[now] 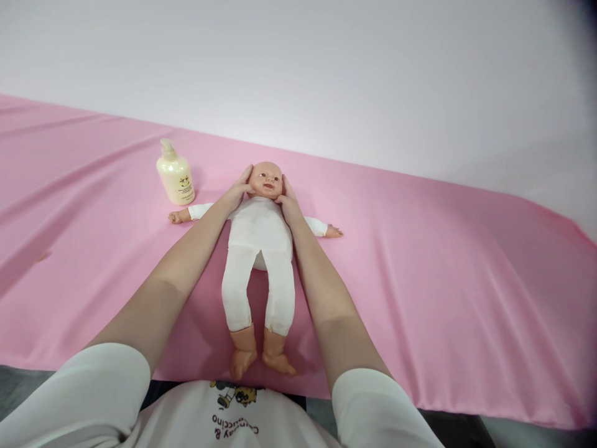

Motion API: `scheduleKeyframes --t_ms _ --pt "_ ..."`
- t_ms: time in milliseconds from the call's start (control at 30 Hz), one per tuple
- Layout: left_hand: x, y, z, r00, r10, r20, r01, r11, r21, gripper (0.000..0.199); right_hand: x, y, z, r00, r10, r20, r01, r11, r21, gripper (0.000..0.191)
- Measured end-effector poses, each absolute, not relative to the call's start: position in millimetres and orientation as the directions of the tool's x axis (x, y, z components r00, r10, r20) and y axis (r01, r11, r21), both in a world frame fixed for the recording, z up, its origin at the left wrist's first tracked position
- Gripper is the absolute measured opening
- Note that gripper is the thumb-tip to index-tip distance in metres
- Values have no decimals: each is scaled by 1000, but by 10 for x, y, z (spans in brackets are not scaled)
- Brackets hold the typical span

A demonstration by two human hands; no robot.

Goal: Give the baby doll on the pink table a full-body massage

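A baby doll (261, 227) with a white cloth body lies on its back, its head away from me and its feet toward me. My left hand (240, 188) rests against the left side of the doll's head, fingers stretched along it. On the other side, my right hand (288, 198) touches the head and neck, its fingers partly hidden behind the head. Both palms cup the head between them. The doll's arms spread out to both sides, under or behind my forearms.
A pale yellow pump bottle (176, 177) stands left of the doll, close to its outstretched fist. Pink cloth (420, 280) with folds covers the table. Behind the table rises a white wall. A small orange-brown mark shows on the cloth at the left.
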State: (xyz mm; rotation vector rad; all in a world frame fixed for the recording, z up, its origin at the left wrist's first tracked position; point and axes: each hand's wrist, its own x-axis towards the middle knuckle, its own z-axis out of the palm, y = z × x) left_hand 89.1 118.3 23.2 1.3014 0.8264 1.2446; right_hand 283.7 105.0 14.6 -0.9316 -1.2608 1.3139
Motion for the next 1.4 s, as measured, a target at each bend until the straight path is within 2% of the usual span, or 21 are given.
scheduleKeyframes --t_ms 100,200,300,367,533,633,800,1000,1133,1267,1333,1400 --pt "894 1180 273 144 975 168 -250 -129 960 101 2814 1083 136 -102 991 87 -215 63 -975 100" --pt "925 1123 311 104 980 168 -229 -141 963 83 2813 1084 142 -100 993 59 -216 36 -976 88" --pt "990 1067 297 90 969 231 -160 -215 963 92 2821 1090 130 -102 993 64 -205 42 -978 81" --pt "1030 1053 268 105 969 222 -146 -206 968 98 2827 1102 110 -92 993 69 -214 48 -976 79" --pt "1042 1100 226 66 972 227 -111 -219 969 82 2833 1104 93 -88 992 91 -186 74 -980 76" --pt "1005 1138 237 35 967 254 -103 -249 963 81 2825 1086 121 -104 990 100 -185 79 -980 85" --pt "954 1143 278 110 975 192 -132 -177 975 89 2815 1080 146 -122 986 111 -135 95 -986 100" --pt "970 1048 331 51 970 239 -105 -233 967 79 2827 1040 140 -96 988 123 -136 109 -985 78" --pt "985 981 342 70 955 288 -87 -282 955 96 2829 1050 123 -89 991 97 -173 80 -982 75" --pt "970 1011 296 121 951 285 -36 -283 959 116 2835 1107 100 -110 987 113 -200 90 -976 92" --pt "958 1068 263 140 952 271 -45 -267 963 119 2830 1109 107 -121 984 129 -196 103 -975 98" --pt "951 1128 241 146 960 239 -100 -226 969 112 2817 1080 134 -113 986 122 -194 99 -976 97"
